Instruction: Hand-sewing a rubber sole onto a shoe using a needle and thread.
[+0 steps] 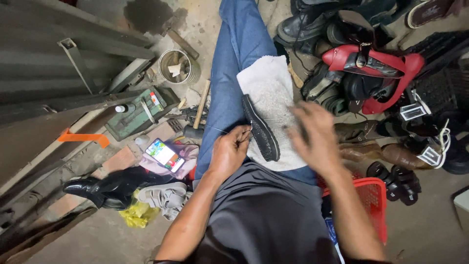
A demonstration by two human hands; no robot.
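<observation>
A black shoe point(261, 129) lies sole-edge up on a white towel point(271, 88) spread over my blue-jeaned thigh point(239, 44). My left hand point(229, 149) sits just left of the shoe, fingers pinched on a thin needle or awl with a pale thread running off to the left. My right hand point(317, 134) hovers over the towel to the right of the shoe, blurred by motion, fingers apart; I cannot make out anything in it.
A heap of shoes point(371, 63), red and black, is piled at the right, with brown shoes point(386, 151) and a red basket point(371, 200) nearer. On the left lie a hammer point(198, 115), green toolbox point(139, 110), tin can point(178, 66), lit phone point(165, 155) and black boot point(105, 188).
</observation>
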